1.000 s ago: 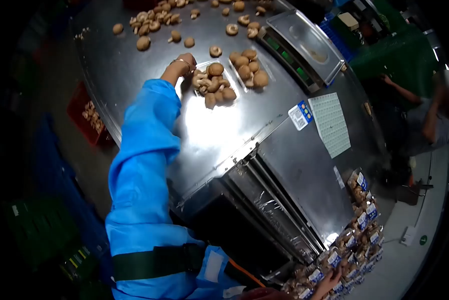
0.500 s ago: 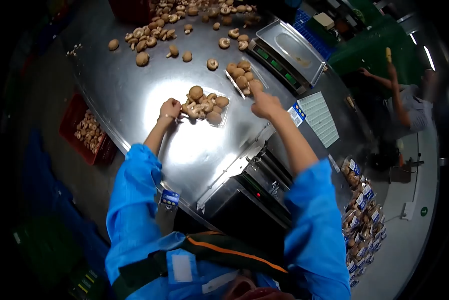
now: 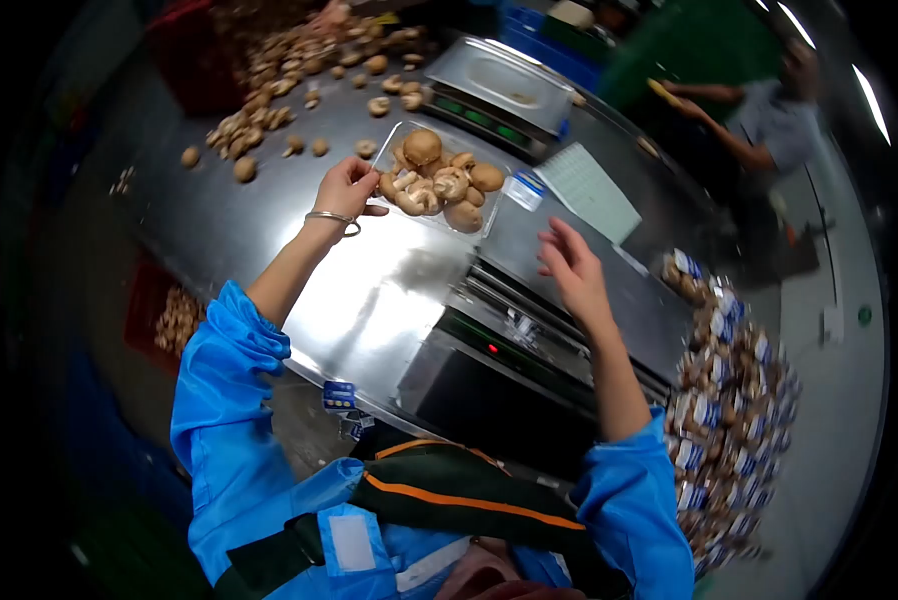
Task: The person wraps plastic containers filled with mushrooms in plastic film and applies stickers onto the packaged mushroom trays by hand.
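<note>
Mushroom tray (image 3: 397,141), between hands (image 3: 349,190); nearer left

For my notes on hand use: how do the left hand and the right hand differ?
The left hand wears a bangle; the right hand shows none. The left hand is curled beside the trayed mushrooms; the right hand is open, apart from them. Both are gloveless, with blue sleeves.

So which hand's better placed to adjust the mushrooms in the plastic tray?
Probably the left hand: it's close beside the mushrooms in the tray, while the right hand hovers apart.
</note>
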Motion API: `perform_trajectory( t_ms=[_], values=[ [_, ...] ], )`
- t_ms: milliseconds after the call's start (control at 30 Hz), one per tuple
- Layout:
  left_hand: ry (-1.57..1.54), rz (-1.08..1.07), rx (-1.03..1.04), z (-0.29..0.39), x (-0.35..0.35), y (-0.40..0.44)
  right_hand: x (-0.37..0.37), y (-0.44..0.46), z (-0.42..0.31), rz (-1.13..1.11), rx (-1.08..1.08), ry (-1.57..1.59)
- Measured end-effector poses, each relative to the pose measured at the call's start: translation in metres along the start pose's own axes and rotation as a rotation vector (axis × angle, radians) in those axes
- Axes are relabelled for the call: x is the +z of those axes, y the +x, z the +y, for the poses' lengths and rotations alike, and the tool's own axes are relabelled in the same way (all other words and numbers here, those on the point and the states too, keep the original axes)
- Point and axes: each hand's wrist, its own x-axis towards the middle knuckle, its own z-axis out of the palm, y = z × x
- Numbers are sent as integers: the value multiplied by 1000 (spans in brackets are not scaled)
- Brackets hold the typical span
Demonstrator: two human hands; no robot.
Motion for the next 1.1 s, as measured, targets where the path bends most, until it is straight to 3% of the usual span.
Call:
perform_trajectory(
  t_ms=[100, 133, 233, 300, 367, 433, 500, 567, 600, 633, 667, 700, 767, 833, 867, 900, 933, 967, 1000, 1033, 1067, 1100],
  values=[
    [-46, -177, -82, 2, 94, -11, -35, -14, 18, 208, 318, 466],
    [-89, -233, -105, -15, 126, -12, -51, -24, 33, 310, 313, 615],
    [24, -384, -188, -43, 207, -33, -107, -63, 64, 475, 395, 383],
    [483, -417, 103, -64, 237, -38, -134, -90, 79, 506, 431, 236],
    [566, -496, 181, -51, 245, -58, -154, -113, 87, 491, 448, 56],
    [666, -395, 364, -39, 231, -89, -166, -149, 110, 693, 186, -96],
    [953, -136, 704, -26, 198, -127, -189, -203, 117, 667, 211, -669],
    [1260, -64, 706, -25, 179, -145, -170, -231, 88, 551, 489, -1051],
    [1421, -107, 612, -26, 181, -151, -159, -233, 86, 489, 492, -1104],
    [1461, -132, 576, -31, 187, -154, -150, -230, 85, 439, 479, -1159],
    [1421, -95, 620, -41, 194, -153, -141, -225, 94, 542, 296, -1343],
    [1379, -63, 671, -51, 201, -151, -138, -218, 96, 533, 229, -1305],
    [1264, -123, 668, -59, 208, -143, -141, -209, 115, 423, 260, -995],
    [1113, -292, 487, -57, 204, -128, -147, -218, 111, 462, 294, -543],
    [862, -328, 402, -48, 194, -126, -147, -220, 98, 477, 307, -316],
    [594, -425, 277, -49, 179, -121, -148, -231, 76, 440, 572, 82],
    [400, -527, -267, -25, 165, -126, -151, -248, 77, 422, 580, 410],
    [115, -590, -534, -17, 148, -132, -153, -266, 79, 397, 580, 738],
    [-344, -788, -704, -33, 124, -136, -148, -280, 73, 377, 594, 945],
    [-636, -775, -917, -28, 116, -150, -145, -288, 63, 357, 599, 1153],
    [-875, -835, -1021, -28, 114, -161, -152, -290, 54, 143, 469, 1306],
    [-966, -1112, -789, -12, 124, -166, -158, -292, 44, -90, 351, 1433]
  ],
)
